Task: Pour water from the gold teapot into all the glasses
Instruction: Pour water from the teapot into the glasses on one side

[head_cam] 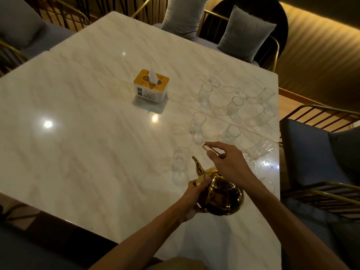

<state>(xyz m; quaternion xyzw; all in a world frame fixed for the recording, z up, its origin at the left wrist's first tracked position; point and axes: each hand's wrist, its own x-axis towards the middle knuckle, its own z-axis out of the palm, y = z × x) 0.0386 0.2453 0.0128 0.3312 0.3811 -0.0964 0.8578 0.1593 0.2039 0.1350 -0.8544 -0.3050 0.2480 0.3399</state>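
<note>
Marble surface (81, 145), pale and glossy, two slabs butted together with a seam running across; ceiling lights reflect off it. Chairs with gold wire backs and grey cushions (245, 30) stand round the far and right edges.

Teapot (221, 192), gold, sits near the front right part of the surface, spout (197, 166) pointing away toward the glasses. Its thin wire handle (211, 148) is swung up and forward.

Left hand (191, 199) cups the pot's left flank, thumb curled over the shoulder and fingers wrapped beneath. Right hand (228, 163) is above the pot, fingers pinching the wire handle.

Tissue box (151, 86), white sides with an orange top, one tissue sticking up, stands mid-surface on the seam, well apart from the pot.

Glasses, clear and upright, are spread over the right half. The nearest one (180, 158) stands just left of the spout. Others stand beyond at (197, 124), (230, 133), (205, 92), (234, 106), (265, 116) and (266, 95). One glass (261, 148) sits just right of the right hand; one more (267, 185) is near the right edge beside the forearm. Farther ones are too faint to count. Water levels cannot be told.
</note>
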